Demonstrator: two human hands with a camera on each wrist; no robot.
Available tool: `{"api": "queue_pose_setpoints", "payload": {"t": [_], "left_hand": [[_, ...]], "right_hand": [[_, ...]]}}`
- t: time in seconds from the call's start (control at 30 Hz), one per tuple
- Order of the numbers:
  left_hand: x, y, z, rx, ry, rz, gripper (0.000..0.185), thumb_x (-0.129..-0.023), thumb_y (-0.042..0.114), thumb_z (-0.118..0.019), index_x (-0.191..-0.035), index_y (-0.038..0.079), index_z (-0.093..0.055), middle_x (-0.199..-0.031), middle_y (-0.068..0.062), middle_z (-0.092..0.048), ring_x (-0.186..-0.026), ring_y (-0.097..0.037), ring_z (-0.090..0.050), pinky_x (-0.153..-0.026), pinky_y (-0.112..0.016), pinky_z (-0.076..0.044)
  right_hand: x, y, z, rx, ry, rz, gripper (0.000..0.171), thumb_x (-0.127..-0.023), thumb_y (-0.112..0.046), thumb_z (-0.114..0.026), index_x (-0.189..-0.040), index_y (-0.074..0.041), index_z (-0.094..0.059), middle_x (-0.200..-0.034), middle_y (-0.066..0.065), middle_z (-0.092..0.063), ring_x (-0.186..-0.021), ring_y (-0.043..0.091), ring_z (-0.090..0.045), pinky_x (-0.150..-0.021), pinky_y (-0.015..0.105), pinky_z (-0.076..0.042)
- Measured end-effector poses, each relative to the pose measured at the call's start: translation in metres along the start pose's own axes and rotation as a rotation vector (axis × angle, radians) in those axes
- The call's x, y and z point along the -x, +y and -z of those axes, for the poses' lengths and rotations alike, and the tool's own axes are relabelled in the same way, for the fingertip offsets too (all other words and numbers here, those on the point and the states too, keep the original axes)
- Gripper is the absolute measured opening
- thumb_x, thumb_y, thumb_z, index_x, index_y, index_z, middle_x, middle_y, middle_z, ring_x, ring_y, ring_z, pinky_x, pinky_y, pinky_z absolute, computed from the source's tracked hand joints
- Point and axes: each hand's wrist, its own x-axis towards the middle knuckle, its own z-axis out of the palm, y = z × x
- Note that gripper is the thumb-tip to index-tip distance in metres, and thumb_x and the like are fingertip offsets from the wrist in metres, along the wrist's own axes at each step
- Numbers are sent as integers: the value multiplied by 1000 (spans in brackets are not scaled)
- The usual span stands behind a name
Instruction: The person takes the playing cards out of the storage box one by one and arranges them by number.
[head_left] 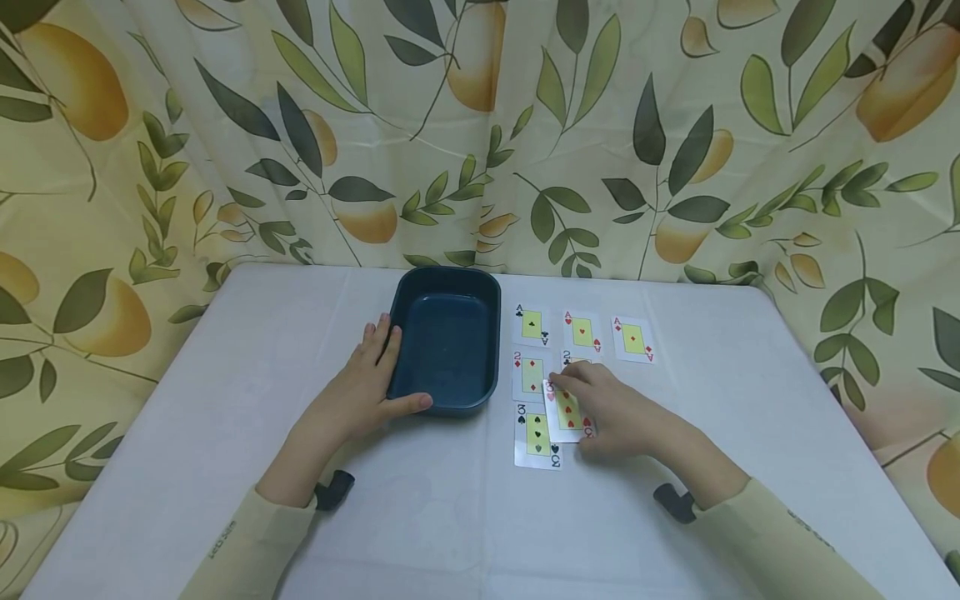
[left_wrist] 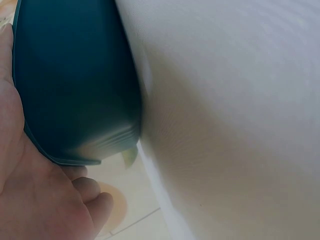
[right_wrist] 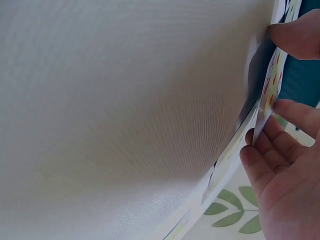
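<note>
My left hand [head_left: 372, 375] rests against the left side and near corner of a dark teal tray [head_left: 491, 333], its fingers extended along the outside and the thumb at the near edge. In the left wrist view, the palm lies against the tray's wall [left_wrist: 75, 90]. My right hand [head_left: 618, 408] pinches a playing card [head_left: 558, 429] with red heart pips between thumb and fingers. The right wrist view shows this card edge-on and raised. It overlaps the three of spades [head_left: 534, 454] and the two of diamonds [head_left: 525, 379] in the head view. Another two [head_left: 567, 357] is mostly hidden behind the hand.
Three aces lie in a row farther back: the ace of clubs [head_left: 532, 323], the ace of hearts [head_left: 582, 332] and the ace of diamonds [head_left: 633, 339]. A white cloth covers the table [head_left: 420, 517]. Behind its far edge hangs a fruit-and-leaf patterned curtain [head_left: 480, 150].
</note>
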Motion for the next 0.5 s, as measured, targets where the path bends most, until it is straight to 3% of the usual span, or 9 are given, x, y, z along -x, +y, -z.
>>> {"api": "queue_pose_setpoints", "payload": {"t": [0.5], "left_hand": [[1, 1, 2, 2, -8, 13, 118, -81, 78, -58, -160, 6, -7, -168, -10, 12, -154, -35, 6, -117, -63, -22]], "right_hand": [[21, 0, 1, 9, 1, -47, 91, -66, -18, -83, -150, -16, -46, -143, 6, -46, -122, 23, -45, -92, 36, -53]]}}
